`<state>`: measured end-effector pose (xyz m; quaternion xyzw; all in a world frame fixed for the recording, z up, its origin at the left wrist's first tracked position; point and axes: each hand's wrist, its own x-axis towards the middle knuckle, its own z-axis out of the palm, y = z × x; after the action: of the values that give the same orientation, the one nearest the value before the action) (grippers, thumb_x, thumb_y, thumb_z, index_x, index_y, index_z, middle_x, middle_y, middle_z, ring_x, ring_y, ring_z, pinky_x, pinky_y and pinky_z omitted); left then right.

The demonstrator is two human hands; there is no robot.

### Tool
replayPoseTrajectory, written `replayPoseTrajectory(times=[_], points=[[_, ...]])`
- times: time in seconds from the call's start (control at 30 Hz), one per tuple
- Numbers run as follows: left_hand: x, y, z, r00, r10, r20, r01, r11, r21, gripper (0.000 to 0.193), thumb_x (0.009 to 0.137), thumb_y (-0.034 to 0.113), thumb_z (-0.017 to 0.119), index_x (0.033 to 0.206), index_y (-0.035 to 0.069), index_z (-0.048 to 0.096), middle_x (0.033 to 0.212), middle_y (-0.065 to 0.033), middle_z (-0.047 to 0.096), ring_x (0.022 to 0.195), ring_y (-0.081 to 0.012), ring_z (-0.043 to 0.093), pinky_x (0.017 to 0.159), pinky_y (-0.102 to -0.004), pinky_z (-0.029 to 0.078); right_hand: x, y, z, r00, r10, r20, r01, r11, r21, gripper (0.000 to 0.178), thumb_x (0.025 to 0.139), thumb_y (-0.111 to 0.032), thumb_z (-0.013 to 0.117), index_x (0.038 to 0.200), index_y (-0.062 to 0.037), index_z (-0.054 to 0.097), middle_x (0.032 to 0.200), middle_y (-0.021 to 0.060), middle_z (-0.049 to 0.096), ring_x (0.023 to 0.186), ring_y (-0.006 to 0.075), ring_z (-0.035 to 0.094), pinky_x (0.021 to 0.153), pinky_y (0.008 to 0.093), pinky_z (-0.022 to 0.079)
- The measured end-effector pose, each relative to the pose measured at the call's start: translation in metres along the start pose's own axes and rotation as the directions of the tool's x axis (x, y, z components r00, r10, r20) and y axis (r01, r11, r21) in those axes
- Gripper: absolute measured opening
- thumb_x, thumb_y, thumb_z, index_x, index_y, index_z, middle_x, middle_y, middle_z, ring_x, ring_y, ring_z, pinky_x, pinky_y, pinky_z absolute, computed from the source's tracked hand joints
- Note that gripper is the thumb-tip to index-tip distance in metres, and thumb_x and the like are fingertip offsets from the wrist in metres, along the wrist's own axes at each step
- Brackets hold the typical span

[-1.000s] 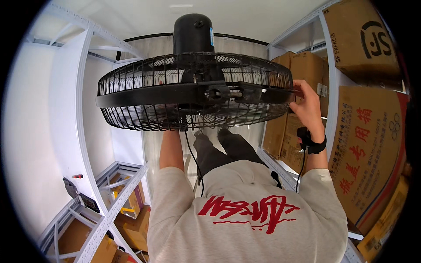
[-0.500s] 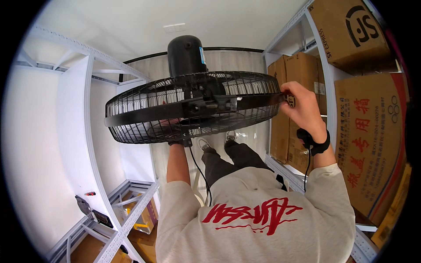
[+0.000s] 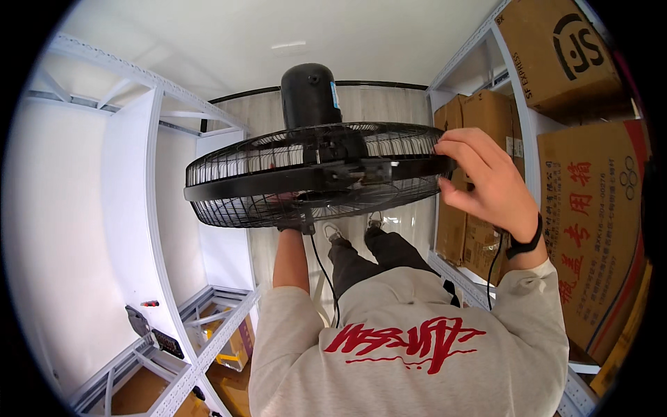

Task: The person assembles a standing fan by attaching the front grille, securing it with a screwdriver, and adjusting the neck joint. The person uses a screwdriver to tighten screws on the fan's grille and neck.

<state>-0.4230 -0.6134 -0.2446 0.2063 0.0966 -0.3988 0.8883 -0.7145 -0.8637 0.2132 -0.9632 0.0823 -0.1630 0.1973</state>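
- The black electric fan (image 3: 319, 174) is raised in front of us.
- Our right hand (image 3: 492, 179) grasps its rim (image 3: 425, 167).
- The grille (image 3: 240, 208) mostly hides our left hand (image 3: 285, 197); we can't tell its grip.

A fan (image 3: 319, 174) is occupying the space between a rack (image 3: 130, 187) at left and boxes (image 3: 594, 229) at right; behind it a wall (image 3: 361, 48) is rising; before it the person (image 3: 410, 299) is standing.

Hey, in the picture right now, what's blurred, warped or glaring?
Head view: fisheye distortion bows the left shelf upright and dark vignetting swallows the corners; head view: the black fan's front clamp looks slightly smeared; head view: a soft shine shows on the floor right of the shoes.
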Motion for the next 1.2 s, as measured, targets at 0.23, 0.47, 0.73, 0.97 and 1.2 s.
replayPoseTrajectory(times=[0.23, 0.47, 0.73, 0.97, 1.2], points=[[0.008, -0.002, -0.005, 0.998, 0.016, 0.053, -0.015, 1.0, -0.027, 0.043, 0.097, 0.04, 0.042, 0.131, 0.018, 0.056, 0.135, -0.0114, 0.055, 0.122, -0.0295, 0.052, 0.102, -0.0627, 0.041, 0.001, 0.03, 0.003, 0.983, -0.172, 0.058, 0.159, 0.972, 0.173, 0.033, 0.078, -0.006, 0.072, 0.109, -0.0005, 0.06, 0.107, 0.0126, 0.058, 0.092, 0.0312, 0.057, 0.08, 0.0365, 0.049], [0.013, 0.011, -0.025, 0.917, 0.02, 0.397, 0.011, 0.997, -0.077, 0.043, 0.097, 0.04, 0.042, 0.131, 0.018, 0.056, 0.135, -0.0116, 0.056, 0.122, -0.0294, 0.053, 0.101, -0.0626, 0.041, -0.006, 0.038, 0.017, 0.985, -0.173, -0.018, 0.174, 0.973, 0.154, 0.031, 0.083, -0.006, 0.069, 0.112, 0.0005, 0.062, 0.108, 0.0145, 0.059, 0.091, 0.0317, 0.059, 0.078, 0.0367, 0.05], [0.004, 0.011, -0.005, 0.992, -0.002, -0.125, 0.003, 1.0, 0.006, 0.039, 0.094, 0.038, 0.045, 0.111, 0.008, 0.063, 0.125, -0.0136, 0.061, 0.123, -0.0353, 0.051, 0.107, -0.0636, 0.033, -0.019, 0.028, 0.028, 0.993, 0.006, -0.115, 0.01, 0.991, 0.132, 0.036, 0.083, -0.002, 0.067, 0.118, 0.0003, 0.06, 0.117, 0.0155, 0.059, 0.103, 0.0312, 0.059, 0.088, 0.0362, 0.048], [-0.002, 0.032, 0.018, 0.989, -0.134, -0.068, 0.128, 0.988, -0.084, 0.043, 0.091, 0.037, 0.049, 0.11, 0.001, 0.062, 0.119, -0.0158, 0.062, 0.118, -0.0404, 0.052, 0.109, -0.0596, 0.033, -0.069, 0.047, 0.116, 0.735, 0.346, -0.583, -0.089, 0.902, 0.423, 0.04, 0.101, -0.026, 0.05, 0.132, -0.0015, 0.05, 0.137, 0.0117, 0.05, 0.127, 0.0228, 0.047, 0.108, 0.0368, 0.037], [-0.009, 0.048, 0.01, 0.974, -0.225, -0.025, 0.222, 0.971, -0.084, 0.043, 0.091, 0.038, 0.049, 0.11, 0.001, 0.062, 0.118, -0.0155, 0.062, 0.118, -0.0401, 0.053, 0.109, -0.0584, 0.034, -0.155, 0.139, 0.272, 0.35, 0.922, 0.163, 0.066, -0.198, 0.978, 0.04, 0.104, -0.031, 0.044, 0.136, -0.0088, 0.049, 0.134, 0.006, 0.052, 0.118, 0.0209, 0.052, 0.103, 0.0375, 0.042]])
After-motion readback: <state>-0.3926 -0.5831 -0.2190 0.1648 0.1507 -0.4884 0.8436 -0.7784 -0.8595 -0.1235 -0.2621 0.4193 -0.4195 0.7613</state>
